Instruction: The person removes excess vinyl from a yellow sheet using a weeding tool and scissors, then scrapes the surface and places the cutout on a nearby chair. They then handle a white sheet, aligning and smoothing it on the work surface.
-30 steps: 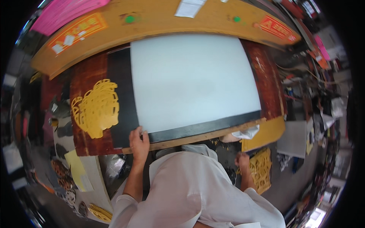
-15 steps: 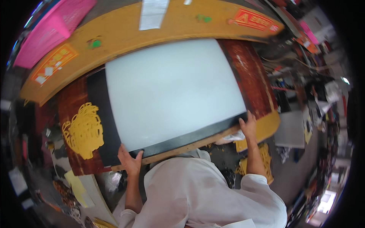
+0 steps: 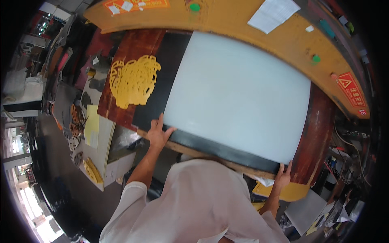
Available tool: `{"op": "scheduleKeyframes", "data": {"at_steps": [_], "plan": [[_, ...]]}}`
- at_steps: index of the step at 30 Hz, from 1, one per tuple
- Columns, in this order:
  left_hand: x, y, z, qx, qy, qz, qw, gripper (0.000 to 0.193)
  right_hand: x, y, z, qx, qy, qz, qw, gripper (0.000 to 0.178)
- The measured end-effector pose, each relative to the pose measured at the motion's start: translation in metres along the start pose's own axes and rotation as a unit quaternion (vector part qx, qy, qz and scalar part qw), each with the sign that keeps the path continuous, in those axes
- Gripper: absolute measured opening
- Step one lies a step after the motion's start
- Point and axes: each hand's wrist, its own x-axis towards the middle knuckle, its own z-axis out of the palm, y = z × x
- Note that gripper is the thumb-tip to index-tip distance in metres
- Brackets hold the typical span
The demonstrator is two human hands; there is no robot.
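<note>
A large smooth white board (image 3: 239,93) lies flat on a black mat (image 3: 162,81) on the reddish-brown bench top. At its near left corner rests my left hand (image 3: 158,135), fingers and thumb spread, the index finger along the left edge and the thumb on the black strip in front. My right hand (image 3: 283,175) touches the near right corner, its fingers and thumb pointing up and apart. Neither hand is wrapped round anything that I can see. Left of the board sits a pile of yellow cut-out sheet pieces (image 3: 133,83) full of holes.
A yellow-orange beam (image 3: 227,18) with green buttons, warning stickers and a sheet of paper (image 3: 272,15) spans the far side. To the left stands a side table (image 3: 105,133) with yellow sheet and small parts. A grey panel (image 3: 304,211) stands at lower right.
My view has turned, so the bench now slants down to the right. Both hands stay at the board's near corners; the left hand's index finger now points along the side edge.
</note>
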Motion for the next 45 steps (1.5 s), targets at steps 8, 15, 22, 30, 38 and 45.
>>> {"op": "scheduleKeyframes", "data": {"at_steps": [8, 15, 22, 30, 38, 45], "plan": [[0.001, 0.004, 0.006, -0.030, 0.017, -0.015, 0.999, 0.095, -0.005, 0.005, 0.007, 0.029, 0.010, -0.010, 0.999, 0.071], [-0.003, 0.005, -0.004, -0.107, 0.021, -0.006, 0.994, 0.090, -0.002, 0.013, 0.015, -0.005, 0.015, 0.007, 1.000, 0.066], [-0.030, 0.039, -0.010, -0.208, 0.071, 0.141, 0.965, 0.020, -0.082, -0.068, 0.068, 0.107, -0.004, -0.239, 0.965, 0.021], [-0.025, 0.054, 0.017, -0.175, 0.078, 0.164, 0.967, 0.034, -0.106, -0.142, 0.080, 0.039, 0.101, -0.238, 0.965, 0.015], [-0.017, 0.021, 0.035, -0.170, 0.061, 0.198, 0.963, 0.034, -0.126, -0.152, 0.105, 0.088, 0.149, -0.221, 0.960, 0.021], [-0.022, 0.047, 0.044, -0.139, 0.007, 0.349, 0.927, 0.023, -0.121, -0.161, 0.124, 0.077, 0.096, -0.180, 0.976, 0.033]]}}
